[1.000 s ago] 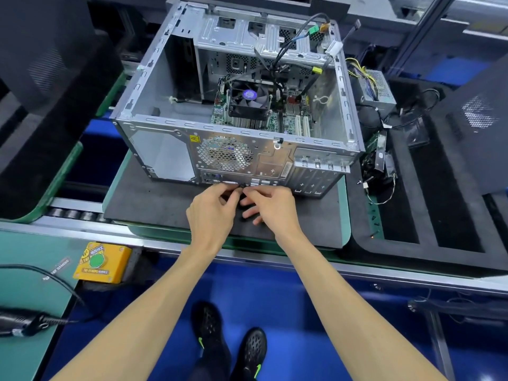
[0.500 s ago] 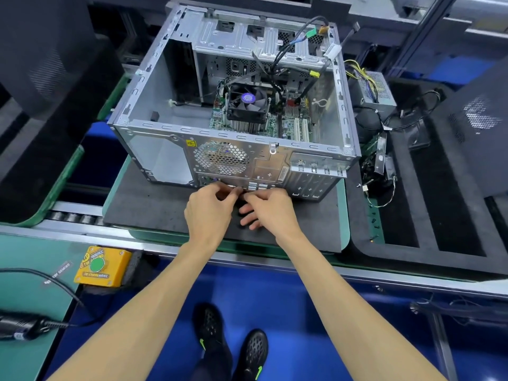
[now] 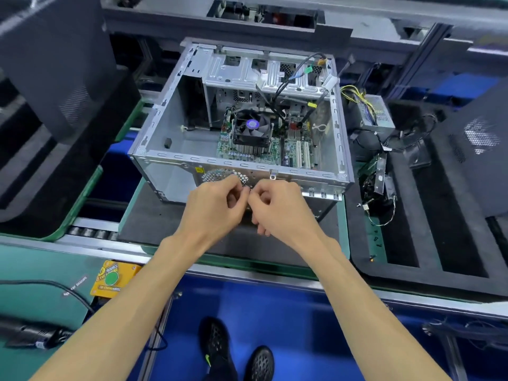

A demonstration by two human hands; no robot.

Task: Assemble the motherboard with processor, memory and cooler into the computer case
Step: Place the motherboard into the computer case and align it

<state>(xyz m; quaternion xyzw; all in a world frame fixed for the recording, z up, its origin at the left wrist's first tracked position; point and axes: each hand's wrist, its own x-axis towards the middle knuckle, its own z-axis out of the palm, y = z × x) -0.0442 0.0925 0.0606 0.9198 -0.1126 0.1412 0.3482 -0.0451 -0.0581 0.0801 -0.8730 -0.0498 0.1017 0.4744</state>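
Head view: the case [image 3: 176, 149] is lying open on a dark mat [image 3: 154, 218], with the board [image 3: 291, 149] and cooler [image 3: 251, 130] sitting inside. The left hand [image 3: 213, 213] and right hand [image 3: 280, 213] are meeting at the rear panel, fingers curled; whether they are gripping anything cannot be told.

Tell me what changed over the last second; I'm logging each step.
Both hands, left hand and right hand, rose from the port row low on the silver metal computer case to its fan grille, fingertips pinched together; what they pinch is hidden. The black cooler fan and case stayed put.
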